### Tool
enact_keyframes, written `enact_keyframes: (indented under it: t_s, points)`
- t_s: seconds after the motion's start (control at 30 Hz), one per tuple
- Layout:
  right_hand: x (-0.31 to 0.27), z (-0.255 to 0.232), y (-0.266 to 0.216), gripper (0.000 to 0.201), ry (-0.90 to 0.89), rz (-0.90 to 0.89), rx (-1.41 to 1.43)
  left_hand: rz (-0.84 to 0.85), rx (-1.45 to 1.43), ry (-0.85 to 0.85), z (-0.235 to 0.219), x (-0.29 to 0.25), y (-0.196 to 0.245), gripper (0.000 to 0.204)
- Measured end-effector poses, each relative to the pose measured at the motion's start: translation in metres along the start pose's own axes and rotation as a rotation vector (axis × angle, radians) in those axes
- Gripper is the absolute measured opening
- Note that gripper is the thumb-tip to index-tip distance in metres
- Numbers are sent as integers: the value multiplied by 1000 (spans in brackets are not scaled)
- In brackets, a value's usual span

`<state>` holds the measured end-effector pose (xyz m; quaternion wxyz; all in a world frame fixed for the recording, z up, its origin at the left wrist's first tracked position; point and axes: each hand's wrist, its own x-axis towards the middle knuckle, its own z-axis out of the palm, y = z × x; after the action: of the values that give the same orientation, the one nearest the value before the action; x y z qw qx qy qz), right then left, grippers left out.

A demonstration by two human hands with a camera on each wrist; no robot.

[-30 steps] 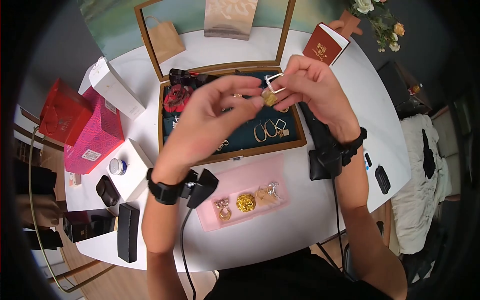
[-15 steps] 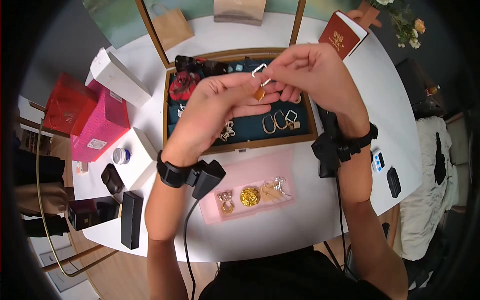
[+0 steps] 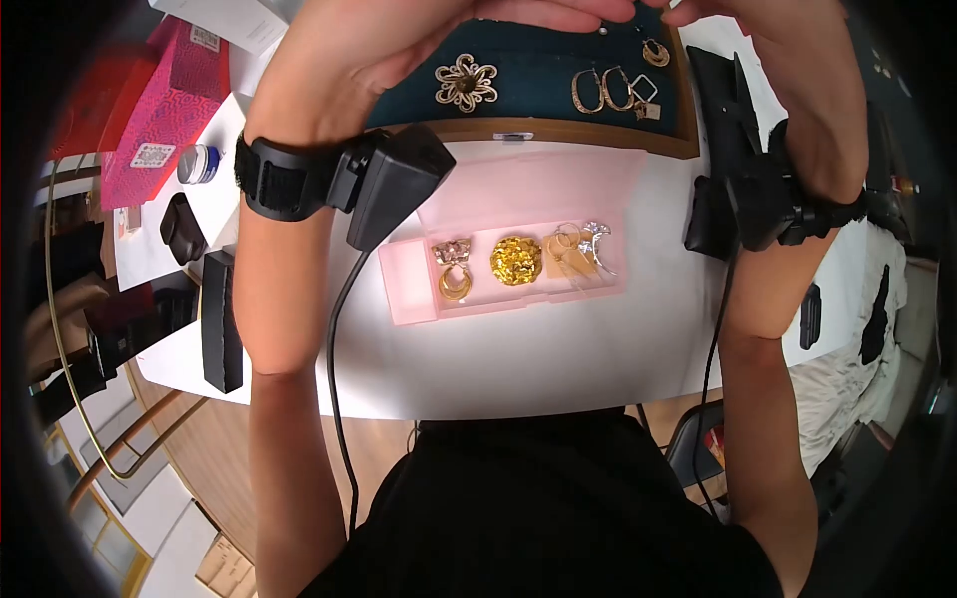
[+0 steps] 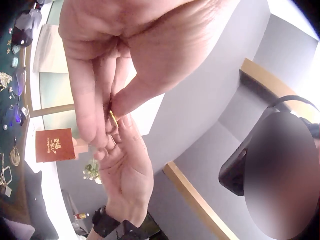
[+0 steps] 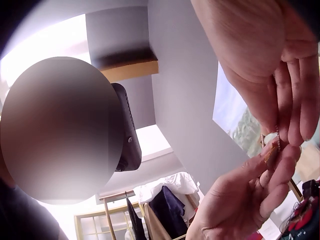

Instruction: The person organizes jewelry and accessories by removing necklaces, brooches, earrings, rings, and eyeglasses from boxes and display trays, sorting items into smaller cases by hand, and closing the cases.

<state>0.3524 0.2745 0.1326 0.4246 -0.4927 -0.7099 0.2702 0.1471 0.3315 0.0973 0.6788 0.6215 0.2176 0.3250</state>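
Note:
Both hands are raised high, near the person's face. Cut off by the top edge of the head view are the left hand [image 3: 399,35] and the right hand [image 3: 802,60]. Between the left thumb and fingers, a small earring [image 4: 113,118] is pinched, seen edge-on in the left wrist view. In the right wrist view its amber-coloured drop [image 5: 271,154] hangs at the left fingertips, and the right thumb and fingers pinch its sparkly stone-set strip [image 5: 278,135]. Fingers hide part of the earring.
Below lies a wooden jewellery case [image 3: 588,135] with a flower brooch [image 3: 466,83] and hoop earrings [image 3: 586,92]. Nearer, a pink box [image 3: 410,284] holds a gold ornament [image 3: 516,261] and other jewellery. A black box [image 3: 221,321] and white jar [image 3: 197,164] stand left.
Both hands have risen from over the jewellery case toward the face, carrying the earring. The head view now looks further down, with the case and pink box higher in it.

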Motion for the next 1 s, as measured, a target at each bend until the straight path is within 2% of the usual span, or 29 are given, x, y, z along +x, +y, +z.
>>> enact_keyframes:
  t_s: [0.03,0.1,0.23,0.3,0.33,0.4,0.43,0.5,0.63,0.7,0.73,0.8,0.83,0.9,0.93,1.0]
  points:
    - [-1,4,-1,20,-5,-1,2,-1,0,5,2,-1,3,24]
    - [-1,10,-1,21,62,-51,-5,-109,60,157,10,0,11,22]
    - [2,8,-3,21,61,-38,62,-53,-36,105,7,-1,11,20]
    - [6,4,-5,21,-18,33,176,65,-45,67,6,-5,7,19]
    - [5,5,-5,21,-17,37,173,64,-50,64,4,-6,8,19]
    - [3,8,-2,20,-30,-25,177,56,118,54,-1,-4,10,19]
    - [3,9,2,20,-30,-23,175,57,116,53,1,-5,10,19]
    - [5,13,10,20,31,-138,153,122,24,65,3,-8,10,17]
    - [6,18,14,19,49,-93,199,101,28,38,-2,-7,10,17]
    - [5,19,16,20,93,-159,177,146,151,-36,3,-8,15,22]
    - [4,16,13,20,91,-159,177,146,149,-34,9,-11,18,22]
    - [1,8,-1,22,-3,-124,253,187,328,84,20,-20,27,36]
    - [-1,10,-2,22,-8,-124,254,187,327,89,14,-21,29,36]
    - [-8,17,-4,25,203,-130,165,216,123,-151,-3,-24,31,48]
    - [-15,21,-12,25,198,-133,163,221,122,-146,0,-27,31,48]
    - [-28,32,-28,26,327,-26,169,395,572,209,7,-35,30,51]
